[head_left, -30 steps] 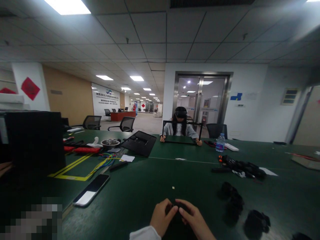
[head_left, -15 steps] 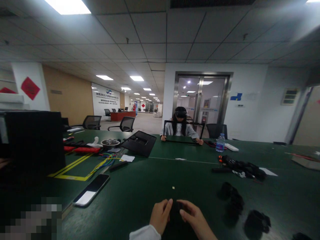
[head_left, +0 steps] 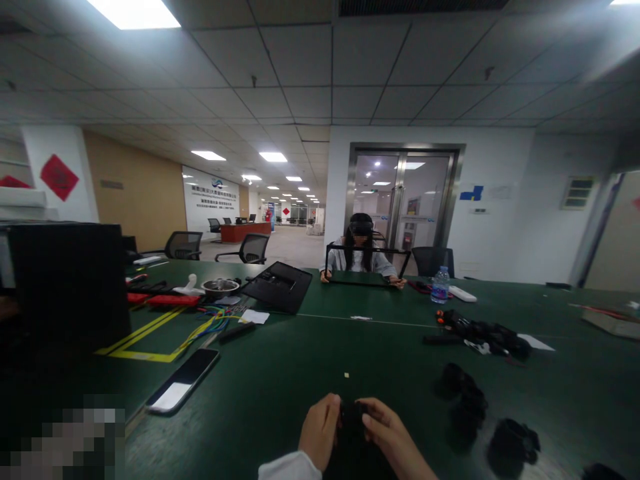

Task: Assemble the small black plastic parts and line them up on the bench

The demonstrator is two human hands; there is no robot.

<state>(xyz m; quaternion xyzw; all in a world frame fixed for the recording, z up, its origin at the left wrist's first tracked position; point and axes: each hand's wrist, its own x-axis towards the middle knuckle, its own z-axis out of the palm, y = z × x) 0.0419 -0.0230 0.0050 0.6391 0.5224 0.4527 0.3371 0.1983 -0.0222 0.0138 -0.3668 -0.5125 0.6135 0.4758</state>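
Note:
Low in the middle of the view, a small black part (head_left: 353, 415) sits between my two hands, above the green table (head_left: 280, 373). My left hand (head_left: 321, 427) is closed against its left side, thumb on top. Thumb and fingers of my right hand (head_left: 384, 427) pinch its right side. The part is dark, and my fingers cover some of it, so its exact kind does not show. Several similar black parts (head_left: 515, 440) lie on the table to the right of my hands. A tiny pale square (head_left: 347, 375) rests just beyond my fingertips.
A smartphone (head_left: 185, 381) lies at left, near coloured wires (head_left: 205, 331) and a metal bowl (head_left: 220, 287). A black panel (head_left: 280, 287) stands tilted behind. Across the table a person holds a black frame (head_left: 367, 285). A water bottle (head_left: 441, 285) and black robot-like parts (head_left: 490, 337) sit at right.
My hands have come together around the black part, and more of it now shows between them. The frame held by the person opposite has tilted slightly.

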